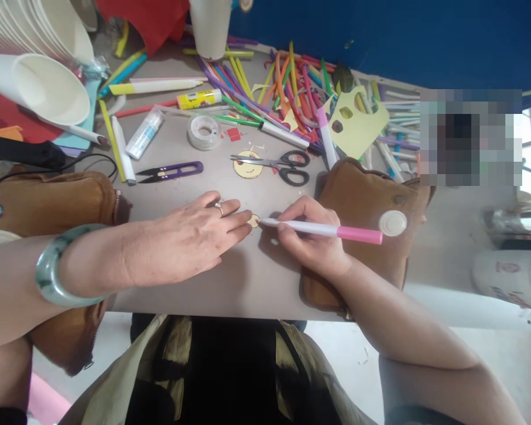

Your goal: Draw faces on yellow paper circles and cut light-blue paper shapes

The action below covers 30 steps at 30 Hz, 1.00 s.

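Observation:
My right hand [312, 236] grips a white felt-tip pen with a pink end [358, 235], its tip touching a small yellow paper disc [255, 221] on the table. The fingers of my left hand [203, 230] are stretched out, palm down, with the fingertips at the disc's left edge and covering part of it. Just beyond lies a larger yellow paper circle [248, 171] with a drawn smiling face. Black-handled scissors [287, 166] rest across it, their blades over its upper part. Left of them are purple thread snips [177, 171].
Brown pouches [358, 224] lie under my right forearm and my left arm. Farther back are a tape roll [203, 131], a glue stick [199, 99], markers, cut yellow paper [358, 121] and many coloured pipe cleaners. White paper cups [53, 88] are at left; a mug [513, 274] is at right.

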### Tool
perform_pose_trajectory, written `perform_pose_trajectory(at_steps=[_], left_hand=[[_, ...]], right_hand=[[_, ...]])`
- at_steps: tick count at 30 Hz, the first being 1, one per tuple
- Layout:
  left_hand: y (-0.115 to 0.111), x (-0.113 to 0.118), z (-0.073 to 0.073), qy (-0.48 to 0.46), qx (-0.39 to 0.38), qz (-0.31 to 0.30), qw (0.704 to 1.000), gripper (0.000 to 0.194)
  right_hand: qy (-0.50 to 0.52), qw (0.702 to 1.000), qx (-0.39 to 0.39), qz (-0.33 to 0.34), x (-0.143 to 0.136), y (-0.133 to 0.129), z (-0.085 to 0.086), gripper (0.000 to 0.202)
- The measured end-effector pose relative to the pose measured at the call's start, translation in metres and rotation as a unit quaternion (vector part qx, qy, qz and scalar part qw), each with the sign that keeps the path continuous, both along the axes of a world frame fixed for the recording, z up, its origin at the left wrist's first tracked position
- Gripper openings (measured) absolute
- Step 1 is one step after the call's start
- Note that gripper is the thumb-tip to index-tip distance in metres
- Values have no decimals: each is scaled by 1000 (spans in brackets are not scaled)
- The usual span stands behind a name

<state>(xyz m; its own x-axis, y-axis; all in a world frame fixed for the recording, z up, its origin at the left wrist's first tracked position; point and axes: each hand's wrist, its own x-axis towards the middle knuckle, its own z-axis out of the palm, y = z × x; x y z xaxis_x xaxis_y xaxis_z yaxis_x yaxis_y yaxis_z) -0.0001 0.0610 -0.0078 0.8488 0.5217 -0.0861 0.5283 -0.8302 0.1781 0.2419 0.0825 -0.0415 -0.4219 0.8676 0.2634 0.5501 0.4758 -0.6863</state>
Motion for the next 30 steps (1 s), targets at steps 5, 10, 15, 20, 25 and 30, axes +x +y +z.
perform_pose_trajectory(at_steps=[5, 10, 15, 20, 25, 30], left_hand=[[0, 0, -1, -2, -5, 2, 1000, 51], [0, -1, 0, 8, -1, -5, 1000, 51], [0, -1, 0, 4, 0, -4, 1000, 51], [0, -2, 0, -7, -2, 3, 1000, 52], [-1, -2, 0, 1, -5, 2, 1000, 51], [-1, -2, 0, 7, -9, -3, 1000, 52]], right_hand=[[-4, 1000, 4, -5, 0, 0, 0, 8], [5, 1000, 3, -5, -1, 1, 1, 9], [6, 1000, 3, -4, -1, 1, 1, 9], [11, 1000, -1, -15, 1, 1, 2, 8], [16, 1000, 2, -10, 2, 1, 2, 8], [7, 1000, -1, -9, 1, 1, 1, 8]])
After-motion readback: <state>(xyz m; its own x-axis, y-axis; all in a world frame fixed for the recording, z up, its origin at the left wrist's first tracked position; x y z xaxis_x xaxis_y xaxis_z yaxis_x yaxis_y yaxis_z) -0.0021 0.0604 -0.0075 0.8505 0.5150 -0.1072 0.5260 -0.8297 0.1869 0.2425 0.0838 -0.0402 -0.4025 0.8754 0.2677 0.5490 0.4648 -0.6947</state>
